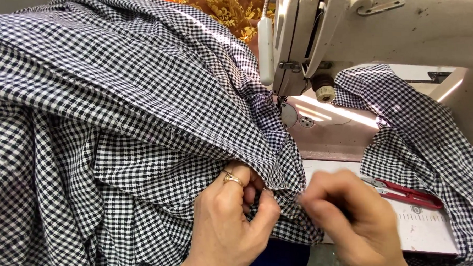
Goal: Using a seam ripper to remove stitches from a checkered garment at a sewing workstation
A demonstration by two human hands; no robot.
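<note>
Closest to us are our own two hands, low in the frame, both pinching the same folded edge of the black-and-white gingham fabric (116, 126). That cloth is the biggest thing here: it piles up over the whole left side and drapes around the sewing machine (390, 28) to the right. The hemmed edge runs on a diagonal from our hands up toward the needle area, so it lies ahead and slightly right of us. Our left hand (226, 222), ring on one finger, is closed on the fold with thumb and fingertips. Our right hand (349, 218) is blurred but looks curled shut on the edge just beside it. Red thread snips (406, 192) lie on the machine bed (434, 231), just right of the right hand.
</note>
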